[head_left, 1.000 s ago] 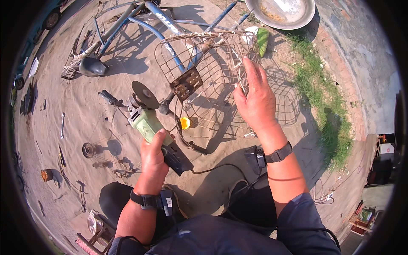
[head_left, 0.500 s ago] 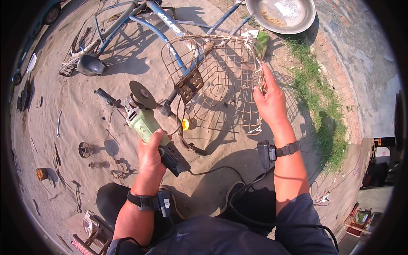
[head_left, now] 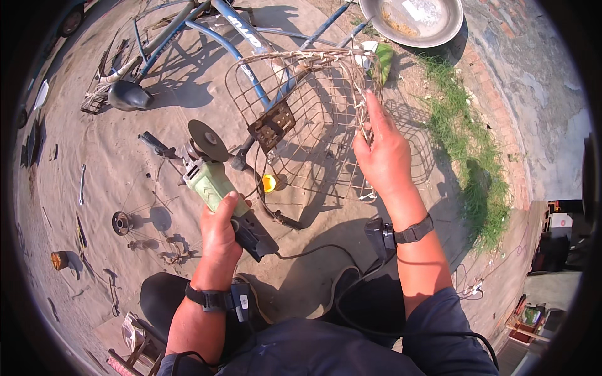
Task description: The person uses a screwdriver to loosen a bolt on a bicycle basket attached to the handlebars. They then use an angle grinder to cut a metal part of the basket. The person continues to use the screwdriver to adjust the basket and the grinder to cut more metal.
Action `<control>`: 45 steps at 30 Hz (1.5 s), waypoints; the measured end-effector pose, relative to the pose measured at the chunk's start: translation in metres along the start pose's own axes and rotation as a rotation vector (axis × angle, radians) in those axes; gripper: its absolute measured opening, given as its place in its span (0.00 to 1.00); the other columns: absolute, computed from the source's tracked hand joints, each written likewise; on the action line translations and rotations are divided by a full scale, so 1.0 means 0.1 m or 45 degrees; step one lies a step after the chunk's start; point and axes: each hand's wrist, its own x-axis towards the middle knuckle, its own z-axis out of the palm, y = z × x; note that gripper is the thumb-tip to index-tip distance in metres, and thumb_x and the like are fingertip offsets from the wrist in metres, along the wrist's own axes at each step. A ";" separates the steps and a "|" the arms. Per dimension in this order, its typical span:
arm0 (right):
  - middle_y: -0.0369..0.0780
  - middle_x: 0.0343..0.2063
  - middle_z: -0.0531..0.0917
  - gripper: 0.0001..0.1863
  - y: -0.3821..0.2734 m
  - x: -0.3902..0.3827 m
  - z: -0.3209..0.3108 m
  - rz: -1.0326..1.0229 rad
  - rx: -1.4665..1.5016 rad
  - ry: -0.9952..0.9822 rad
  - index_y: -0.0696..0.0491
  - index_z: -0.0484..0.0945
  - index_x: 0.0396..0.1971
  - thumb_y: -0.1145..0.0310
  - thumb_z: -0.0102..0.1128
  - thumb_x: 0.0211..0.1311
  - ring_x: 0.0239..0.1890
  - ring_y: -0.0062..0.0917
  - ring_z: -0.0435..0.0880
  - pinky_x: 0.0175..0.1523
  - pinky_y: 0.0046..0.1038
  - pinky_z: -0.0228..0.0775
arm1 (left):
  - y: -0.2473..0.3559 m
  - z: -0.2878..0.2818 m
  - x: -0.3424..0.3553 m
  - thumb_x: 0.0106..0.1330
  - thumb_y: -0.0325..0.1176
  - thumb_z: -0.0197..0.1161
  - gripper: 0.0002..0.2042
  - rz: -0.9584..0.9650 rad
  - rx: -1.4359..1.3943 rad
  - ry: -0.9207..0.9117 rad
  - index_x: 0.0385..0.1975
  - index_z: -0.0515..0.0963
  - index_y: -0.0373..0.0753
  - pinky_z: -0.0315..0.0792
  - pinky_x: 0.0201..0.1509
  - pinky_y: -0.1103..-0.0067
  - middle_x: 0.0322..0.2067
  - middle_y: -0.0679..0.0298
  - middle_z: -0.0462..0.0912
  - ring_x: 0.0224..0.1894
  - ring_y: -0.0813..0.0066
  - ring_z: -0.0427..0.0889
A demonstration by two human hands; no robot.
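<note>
Fingers [head_left: 376, 114] of the right hand [head_left: 389, 155] reach along the near-right edge of the rusty wire basket [head_left: 329, 125], the index out straight and the thumb standing apart from it; whether they pinch the wire, I cannot tell. The left hand [head_left: 218, 229] is wrapped around the green body of the angle grinder [head_left: 213, 185], thumb over the top, with the cutting disc [head_left: 209, 140] facing up and apart from the basket.

The basket sits above the sandy ground [head_left: 326, 291], in front of the blue bicycle frame [head_left: 241, 28], a rusty bracket plate [head_left: 273, 127] on its left side. It should prove light for its bulk — springy across the mesh, stiffer at the rim, rough and perhaps sharp where wires stick out. The rim looks the best hold, clear of loose ends.

The grinder is likely dense and nose-heavy — best taken by the body, with the side handle [head_left: 157, 144] for a second hand, and its cord [head_left: 316, 247] kept away from the disc.
</note>
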 end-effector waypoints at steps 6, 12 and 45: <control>0.45 0.64 0.80 0.41 -0.17 0.08 0.09 -0.084 -0.090 -0.033 0.44 0.67 0.75 0.75 0.65 0.60 0.50 0.43 0.88 0.49 0.38 0.84 | 0.00 0.04 0.01 0.71 0.39 0.68 0.15 -0.017 0.013 0.000 0.48 0.75 0.37 0.84 0.47 0.67 0.37 0.59 0.83 0.38 0.66 0.86; 0.41 0.58 0.83 0.36 -0.37 0.22 0.26 -0.151 -0.149 -0.161 0.45 0.69 0.72 0.72 0.65 0.61 0.41 0.42 0.89 0.43 0.40 0.84 | -0.02 0.03 0.00 0.71 0.38 0.67 0.14 -0.019 0.022 0.002 0.48 0.75 0.37 0.84 0.45 0.67 0.37 0.59 0.83 0.37 0.66 0.85; 0.44 0.58 0.78 0.39 -0.22 0.04 0.45 -0.209 -0.089 -0.135 0.43 0.64 0.76 0.59 0.69 0.66 0.45 0.44 0.87 0.47 0.41 0.83 | -0.28 -0.07 -0.05 0.70 0.41 0.68 0.15 -0.235 0.107 0.025 0.43 0.78 0.34 0.82 0.40 0.69 0.33 0.57 0.85 0.32 0.66 0.85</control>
